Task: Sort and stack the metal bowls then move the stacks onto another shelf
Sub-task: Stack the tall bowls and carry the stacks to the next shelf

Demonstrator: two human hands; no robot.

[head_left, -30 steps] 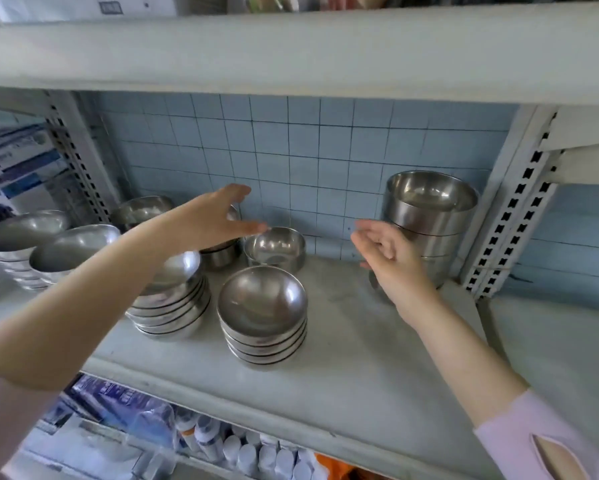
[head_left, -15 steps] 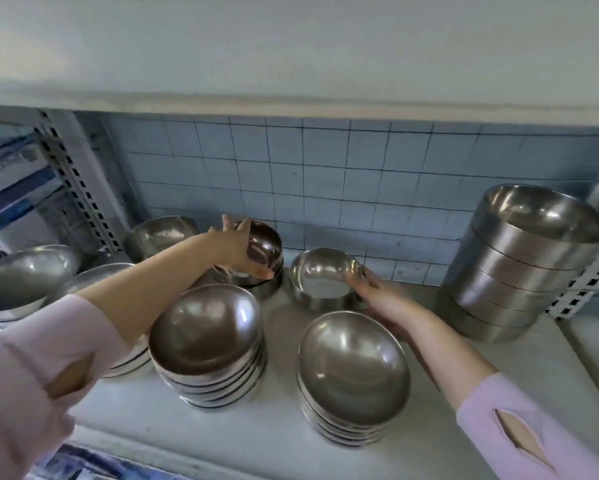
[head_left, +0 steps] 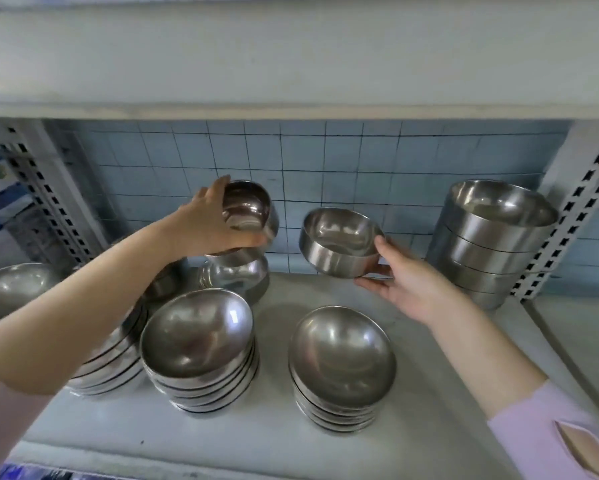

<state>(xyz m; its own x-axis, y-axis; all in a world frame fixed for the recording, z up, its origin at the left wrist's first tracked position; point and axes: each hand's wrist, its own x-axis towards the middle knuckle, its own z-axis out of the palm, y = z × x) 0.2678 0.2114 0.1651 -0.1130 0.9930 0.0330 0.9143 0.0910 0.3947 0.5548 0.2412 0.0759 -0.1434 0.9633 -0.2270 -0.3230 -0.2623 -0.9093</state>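
Observation:
My left hand (head_left: 201,225) grips a small steel bowl (head_left: 248,209), lifted and tilted above another small bowl (head_left: 235,277) that rests at the back of the shelf. Off the shelf to its right, a second small steel bowl (head_left: 341,242) is held in my right hand (head_left: 400,280), thumb on its rim and fingers under its base. In front stand two stacks of wide shallow bowls, one in the middle (head_left: 197,344) and one to its right (head_left: 341,362). My left forearm partly hides a third shallow stack (head_left: 111,362). A stack of large deep bowls (head_left: 492,233) stands at the back right.
The grey shelf board (head_left: 429,427) carries all the stacks. A shelf above (head_left: 291,64) hangs low over the bowls. Perforated uprights stand at the left (head_left: 48,202) and right (head_left: 568,216). More bowls (head_left: 10,289) sit at the far left. Blue tiles line the back.
Both hands have lifted their small bowls off the shelf; the left one rose from its stack, the right one from the board. The view has moved closer.

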